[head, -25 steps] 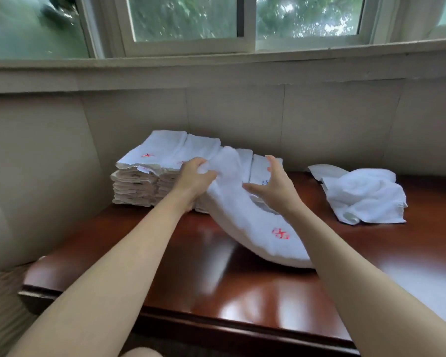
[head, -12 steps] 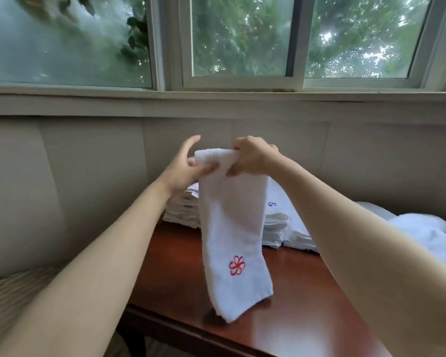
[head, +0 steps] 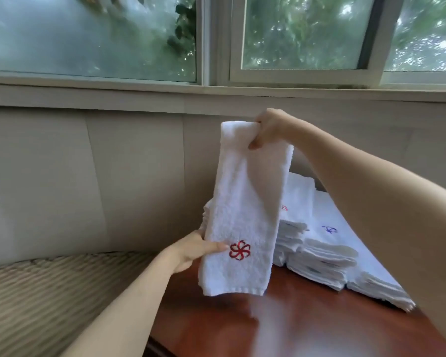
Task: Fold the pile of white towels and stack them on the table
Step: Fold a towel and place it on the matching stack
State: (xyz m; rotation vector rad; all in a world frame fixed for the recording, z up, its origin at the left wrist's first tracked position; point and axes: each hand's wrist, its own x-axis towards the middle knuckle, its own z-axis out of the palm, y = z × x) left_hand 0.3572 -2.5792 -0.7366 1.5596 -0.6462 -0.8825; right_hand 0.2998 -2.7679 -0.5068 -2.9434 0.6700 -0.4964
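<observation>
Hanging lengthwise above the glossy reddish-brown wooden table [head: 307, 328]: one white terry towel with a red embroidered flower [head: 245, 210]. My right hand [head: 269, 128] grips its top edge; my left hand [head: 195, 249] pinches its lower left side beside the flower. Behind it, on the table: stacks of folded white towels [head: 325, 256].

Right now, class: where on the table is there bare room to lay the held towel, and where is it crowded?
Bare wood lies on the table under the hanging towel, in front of the folded stacks. The far right side is crowded with those stacks.
</observation>
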